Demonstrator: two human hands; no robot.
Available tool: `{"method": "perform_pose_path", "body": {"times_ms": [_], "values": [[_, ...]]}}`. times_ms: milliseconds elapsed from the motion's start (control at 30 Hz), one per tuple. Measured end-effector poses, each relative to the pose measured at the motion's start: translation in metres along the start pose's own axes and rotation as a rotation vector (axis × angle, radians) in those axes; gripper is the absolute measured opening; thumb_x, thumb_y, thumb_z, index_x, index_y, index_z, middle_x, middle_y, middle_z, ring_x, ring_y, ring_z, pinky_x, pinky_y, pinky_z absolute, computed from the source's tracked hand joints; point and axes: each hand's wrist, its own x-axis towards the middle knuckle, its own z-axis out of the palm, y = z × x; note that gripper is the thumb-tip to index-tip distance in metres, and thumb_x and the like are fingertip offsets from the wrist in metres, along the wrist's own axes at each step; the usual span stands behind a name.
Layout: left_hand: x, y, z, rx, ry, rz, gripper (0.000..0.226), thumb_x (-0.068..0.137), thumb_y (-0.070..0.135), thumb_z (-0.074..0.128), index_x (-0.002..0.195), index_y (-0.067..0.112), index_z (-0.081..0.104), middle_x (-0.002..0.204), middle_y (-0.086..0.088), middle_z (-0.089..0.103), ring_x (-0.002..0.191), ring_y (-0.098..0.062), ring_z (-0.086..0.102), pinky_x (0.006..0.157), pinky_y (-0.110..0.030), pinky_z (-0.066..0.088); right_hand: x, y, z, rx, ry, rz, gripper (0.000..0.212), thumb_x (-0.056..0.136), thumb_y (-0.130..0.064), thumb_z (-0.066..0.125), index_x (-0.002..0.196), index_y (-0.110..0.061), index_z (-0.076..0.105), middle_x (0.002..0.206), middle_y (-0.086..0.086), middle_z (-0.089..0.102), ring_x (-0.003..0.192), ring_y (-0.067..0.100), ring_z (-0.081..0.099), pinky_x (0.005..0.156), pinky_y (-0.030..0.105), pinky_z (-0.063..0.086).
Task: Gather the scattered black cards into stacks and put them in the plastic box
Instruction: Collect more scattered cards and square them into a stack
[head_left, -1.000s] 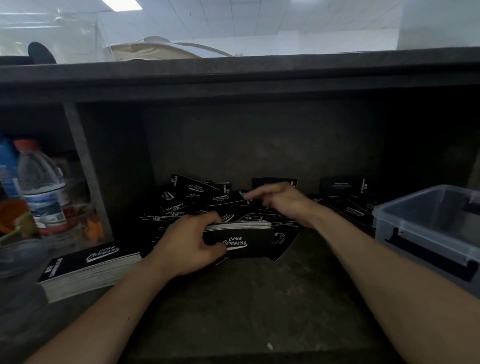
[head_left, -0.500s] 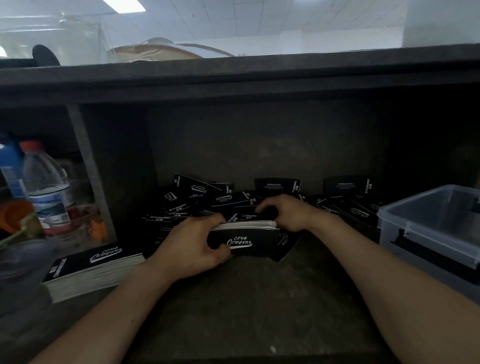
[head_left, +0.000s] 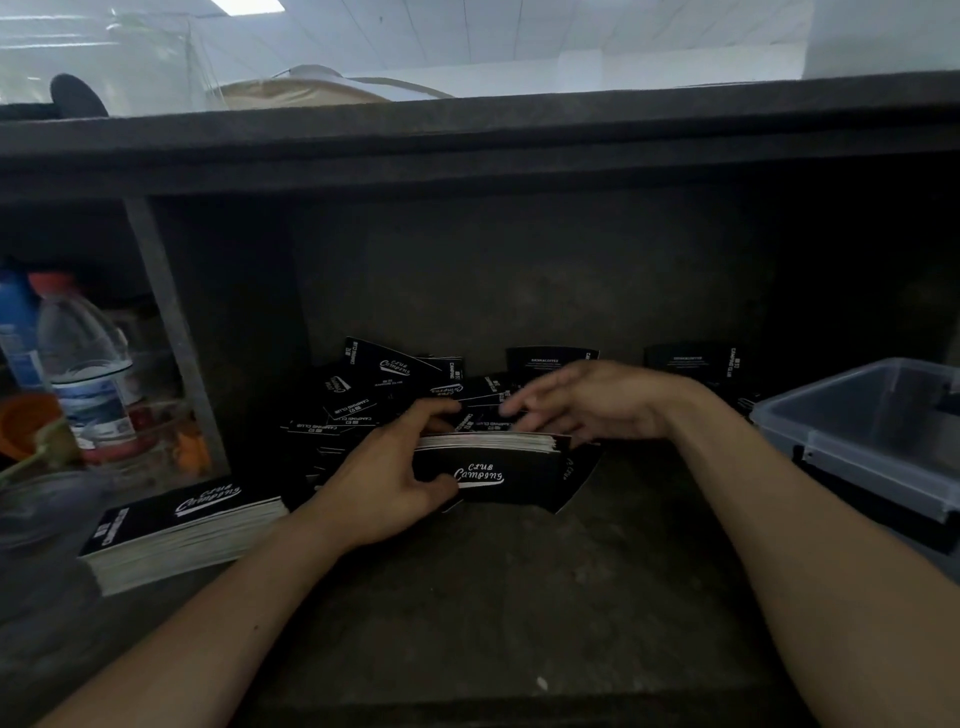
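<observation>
Two stacks exist so far. Nearest me, on the left of the dark bare surface (head_left: 493, 597), lies the thick finished stack of black printed cards (head_left: 176, 525), squared up and untouched by either of my hands. Just beyond it, my left hand (head_left: 384, 483) grips the stack I am building (head_left: 498, 467): thumb on the printed front face, fingers wrapped over the top edge, with the cards stood on their long edge and the white edges facing up.

My right hand (head_left: 597, 400) is what has changed. A second ago it reached flat over the loose pile, and half a second ago it was curled in against the far side of the stack, delivering what it had raked in. Now it has lifted clear, fingers spread and relaxed and blurred with motion, hovering just above the stack's far edge. I see no card pinched in it. I judge that one more batch has joined the stack and the hand is going out for the next.

Behind both hands, the scattered black cards (head_left: 374, 395) overlap at all angles, and two more cards (head_left: 550, 358) lean against the back wall. Plenty is left to gather, then. The clear plastic box (head_left: 852, 452) waits at the right, well apart from the stack, with something dark inside that I cannot make out. On the far left, past the divider, stands a clear water bottle with a red cap (head_left: 85, 364).
</observation>
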Motion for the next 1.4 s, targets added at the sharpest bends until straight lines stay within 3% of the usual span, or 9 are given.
{"method": "perform_pose_path", "body": {"times_ms": [67, 133, 267, 467, 600, 800, 933, 1200, 1400], "values": [[-0.002, 0.002, 0.001, -0.006, 0.01, 0.03, 0.047, 0.072, 0.041, 0.062, 0.118, 0.039, 0.059, 0.106, 0.019, 0.07, 0.09, 0.0, 0.067, 0.081, -0.031, 0.056, 0.011, 0.005, -0.005, 0.066, 0.299, -0.042, 0.029, 0.101, -0.009, 0.042, 0.122, -0.013, 0.061, 0.116, 0.009, 0.07, 0.105, 0.02, 0.067, 0.084, 0.031, 0.053], [-0.003, 0.004, 0.001, -0.01, 0.023, 0.042, 0.039, 0.071, 0.043, 0.06, 0.109, 0.036, 0.063, 0.098, 0.018, 0.072, 0.086, -0.004, 0.069, 0.079, -0.035, 0.057, 0.021, 0.017, -0.014, -0.362, 0.616, 0.005, 0.037, 0.096, -0.005, 0.044, 0.127, -0.017, 0.058, 0.131, 0.01, 0.06, 0.116, 0.023, 0.059, 0.093, 0.031, 0.047], [-0.002, 0.003, 0.0, -0.002, 0.017, 0.047, 0.037, 0.07, 0.044, 0.06, 0.106, 0.034, 0.064, 0.096, 0.016, 0.071, 0.087, -0.006, 0.069, 0.079, -0.039, 0.057, 0.018, 0.034, -0.011, -0.935, 0.338, 0.221, 0.049, 0.096, -0.009, 0.045, 0.143, -0.019, 0.046, 0.151, 0.008, 0.04, 0.136, 0.024, 0.04, 0.108, 0.026, 0.032], [-0.002, 0.003, 0.001, 0.066, 0.035, 0.04, 0.041, 0.068, 0.048, 0.057, 0.106, 0.034, 0.064, 0.097, 0.019, 0.068, 0.09, 0.0, 0.065, 0.082, -0.036, 0.055, 0.024, 0.035, -0.015, -0.816, 0.521, 0.141, 0.027, 0.093, -0.027, 0.057, 0.114, -0.015, 0.069, 0.122, 0.003, 0.066, 0.11, 0.021, 0.06, 0.095, 0.028, 0.048], [-0.002, 0.005, 0.001, 0.061, 0.031, 0.028, 0.041, 0.068, 0.048, 0.057, 0.106, 0.035, 0.064, 0.095, 0.021, 0.07, 0.09, 0.001, 0.066, 0.083, -0.036, 0.056, 0.024, 0.039, -0.008, -0.809, 0.461, 0.117, 0.037, 0.087, -0.032, 0.068, 0.122, -0.019, 0.065, 0.126, 0.002, 0.062, 0.116, 0.019, 0.057, 0.095, 0.025, 0.043], [-0.003, 0.007, 0.001, 0.057, 0.034, 0.024, 0.04, 0.068, 0.047, 0.058, 0.105, 0.034, 0.064, 0.094, 0.021, 0.071, 0.088, 0.002, 0.067, 0.082, -0.035, 0.056, 0.029, 0.038, -0.003, -0.791, 0.574, 0.057, 0.042, 0.081, -0.056, 0.068, 0.1, -0.018, 0.07, 0.1, -0.002, 0.066, 0.095, 0.016, 0.059, 0.082, 0.026, 0.047], [-0.004, 0.009, 0.0, 0.059, 0.029, 0.017, 0.041, 0.068, 0.048, 0.058, 0.105, 0.034, 0.064, 0.093, 0.021, 0.07, 0.087, 0.002, 0.066, 0.081, -0.034, 0.056, 0.034, 0.042, 0.003, -0.818, 0.47, 0.049, 0.042, 0.09, -0.035, 0.064, 0.128, -0.018, 0.057, 0.131, 0.006, 0.059, 0.118, 0.024, 0.055, 0.099, 0.03, 0.044], [-0.004, 0.01, -0.001, 0.066, 0.015, 0.005, 0.039, 0.069, 0.046, 0.059, 0.105, 0.033, 0.065, 0.095, 0.02, 0.07, 0.09, 0.001, 0.066, 0.083, -0.036, 0.056, 0.026, 0.029, -0.016, -0.407, 0.79, 0.065, 0.016, 0.08, -0.022, 0.077, 0.074, -0.024, 0.062, 0.089, 0.003, 0.069, 0.078, 0.015, 0.063, 0.075, 0.028, 0.052], [-0.004, 0.01, -0.002, 0.065, 0.01, -0.015, 0.041, 0.067, 0.047, 0.059, 0.106, 0.036, 0.064, 0.096, 0.021, 0.071, 0.091, 0.002, 0.066, 0.083, -0.035, 0.056, 0.019, 0.017, -0.022, -0.352, 0.805, 0.076, 0.019, 0.095, -0.022, 0.053, 0.099, -0.015, 0.07, 0.093, 0.007, 0.066, 0.08, 0.022, 0.064, 0.078, 0.037, 0.058]]}}
